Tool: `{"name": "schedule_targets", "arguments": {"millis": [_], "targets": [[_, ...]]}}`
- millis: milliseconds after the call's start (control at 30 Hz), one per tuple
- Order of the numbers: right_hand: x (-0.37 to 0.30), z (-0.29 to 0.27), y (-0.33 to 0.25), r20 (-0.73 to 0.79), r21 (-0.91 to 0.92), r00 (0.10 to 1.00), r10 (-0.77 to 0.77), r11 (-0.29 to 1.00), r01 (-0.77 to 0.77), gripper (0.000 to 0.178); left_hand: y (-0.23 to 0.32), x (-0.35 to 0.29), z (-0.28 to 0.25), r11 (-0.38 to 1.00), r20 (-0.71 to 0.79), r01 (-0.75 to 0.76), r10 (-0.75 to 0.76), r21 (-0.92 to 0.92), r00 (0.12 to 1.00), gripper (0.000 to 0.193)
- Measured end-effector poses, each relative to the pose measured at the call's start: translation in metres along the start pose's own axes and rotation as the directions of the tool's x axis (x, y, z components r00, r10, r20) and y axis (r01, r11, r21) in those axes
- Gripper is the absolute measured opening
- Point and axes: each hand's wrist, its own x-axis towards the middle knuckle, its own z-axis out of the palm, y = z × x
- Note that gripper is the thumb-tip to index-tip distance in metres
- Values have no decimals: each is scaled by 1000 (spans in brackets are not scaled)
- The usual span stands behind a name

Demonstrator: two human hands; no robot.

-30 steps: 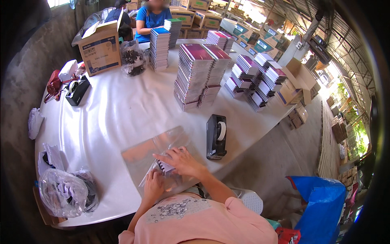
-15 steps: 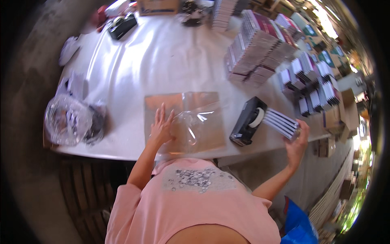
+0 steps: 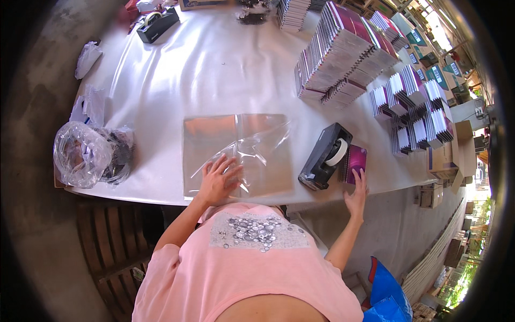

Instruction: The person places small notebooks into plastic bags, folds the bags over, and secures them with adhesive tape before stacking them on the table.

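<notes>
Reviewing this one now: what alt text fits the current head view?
A person's left hand rests open on clear plastic sheeting on a white-covered table; the right hand is at the near edge of a small purple spiral notebook beside a black tape dispenser. Stacks of notebooks stand beyond, toward the right.
</notes>
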Motion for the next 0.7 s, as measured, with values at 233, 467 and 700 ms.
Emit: {"name": "schedule_targets", "arguments": {"millis": [233, 467, 700], "targets": [[13, -24, -44, -490, 205, 872, -4, 972, 119, 34, -30, 22, 9, 977, -126, -6, -21, -213, 992, 19], [11, 2, -162, -519, 568, 853, -51, 725, 390, 12, -69, 58, -39, 247, 369, 468, -358, -848, 858, 38], [-14, 102, -244, 223, 338, 805, -551, 818, 466, 56, -90, 69, -28, 591, 272, 538, -482, -602, 833, 30]]}}
